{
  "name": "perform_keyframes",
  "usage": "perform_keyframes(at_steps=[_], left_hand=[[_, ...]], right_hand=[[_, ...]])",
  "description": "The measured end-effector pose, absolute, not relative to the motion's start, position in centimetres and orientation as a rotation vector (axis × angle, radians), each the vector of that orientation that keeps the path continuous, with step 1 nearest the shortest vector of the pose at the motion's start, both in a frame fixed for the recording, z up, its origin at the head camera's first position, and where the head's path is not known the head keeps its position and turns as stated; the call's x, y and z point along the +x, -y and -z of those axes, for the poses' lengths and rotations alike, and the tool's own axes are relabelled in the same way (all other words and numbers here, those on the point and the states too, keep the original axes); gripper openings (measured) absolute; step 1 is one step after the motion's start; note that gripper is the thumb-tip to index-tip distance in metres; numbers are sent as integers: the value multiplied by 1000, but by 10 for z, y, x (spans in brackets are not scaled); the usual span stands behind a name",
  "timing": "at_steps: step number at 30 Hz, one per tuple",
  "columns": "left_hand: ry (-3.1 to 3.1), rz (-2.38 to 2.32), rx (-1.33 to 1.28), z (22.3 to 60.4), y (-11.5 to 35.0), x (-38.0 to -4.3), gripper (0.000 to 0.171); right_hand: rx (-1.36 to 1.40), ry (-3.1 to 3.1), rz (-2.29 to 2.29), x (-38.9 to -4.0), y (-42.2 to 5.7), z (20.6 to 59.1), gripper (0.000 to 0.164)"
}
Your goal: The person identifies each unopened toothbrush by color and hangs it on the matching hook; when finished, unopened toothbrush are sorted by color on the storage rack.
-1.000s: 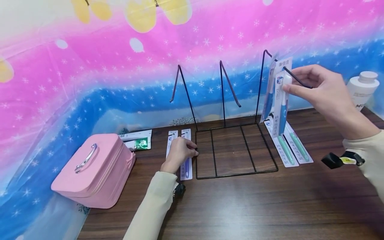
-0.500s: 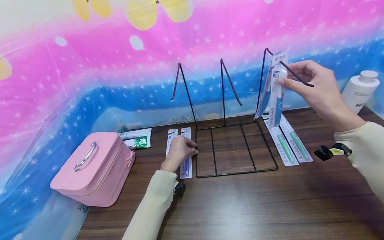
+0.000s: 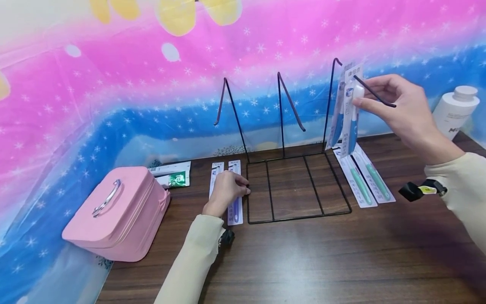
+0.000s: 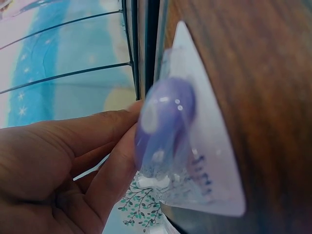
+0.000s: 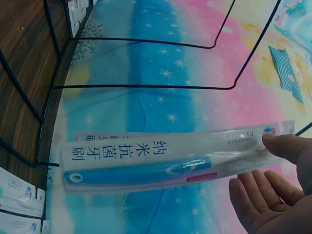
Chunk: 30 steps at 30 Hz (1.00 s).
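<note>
My right hand pinches a packaged blue toothbrush near its top, thumb in front. The hook of the black wire rack at the right passes through the card. Another blue toothbrush pack hangs behind it on that hook; in the right wrist view the front pack largely covers it. My left hand pinches the rack's left base wire, though the contact is partly hidden. Beneath that hand lies a packaged purple toothbrush, its purple end close to the fingers in the left wrist view.
Another toothbrush pack lies left of the purple one. Two green toothbrush packs lie right of the rack. A pink case and toothpaste-like tubes stand left; a white bottle stands back right. Two other rack hooks hold nothing.
My right hand has moved slightly left and back, sliding the front blue toothbrush pack along the hook towards the one behind. My left hand stays at the rack's left edge.
</note>
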<state>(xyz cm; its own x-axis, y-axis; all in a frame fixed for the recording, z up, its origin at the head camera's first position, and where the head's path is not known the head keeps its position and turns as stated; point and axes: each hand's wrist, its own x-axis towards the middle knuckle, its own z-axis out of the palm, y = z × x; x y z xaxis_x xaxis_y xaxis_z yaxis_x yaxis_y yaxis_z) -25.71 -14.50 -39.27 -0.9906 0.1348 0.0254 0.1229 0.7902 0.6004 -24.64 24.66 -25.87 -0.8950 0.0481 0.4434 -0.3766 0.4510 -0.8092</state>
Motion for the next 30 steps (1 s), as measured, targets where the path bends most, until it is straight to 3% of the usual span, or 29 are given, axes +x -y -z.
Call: perform_keyframes(at_steps=[13,30], left_hand=[[-2976,-983,212,393,148,-257,19],[-2967,-1011,225,395,145,-258,18]], right_hand=[[205,2406,-1432,-251,-267,273,49],[-1,2695,-1311,-309,-309,333,75]])
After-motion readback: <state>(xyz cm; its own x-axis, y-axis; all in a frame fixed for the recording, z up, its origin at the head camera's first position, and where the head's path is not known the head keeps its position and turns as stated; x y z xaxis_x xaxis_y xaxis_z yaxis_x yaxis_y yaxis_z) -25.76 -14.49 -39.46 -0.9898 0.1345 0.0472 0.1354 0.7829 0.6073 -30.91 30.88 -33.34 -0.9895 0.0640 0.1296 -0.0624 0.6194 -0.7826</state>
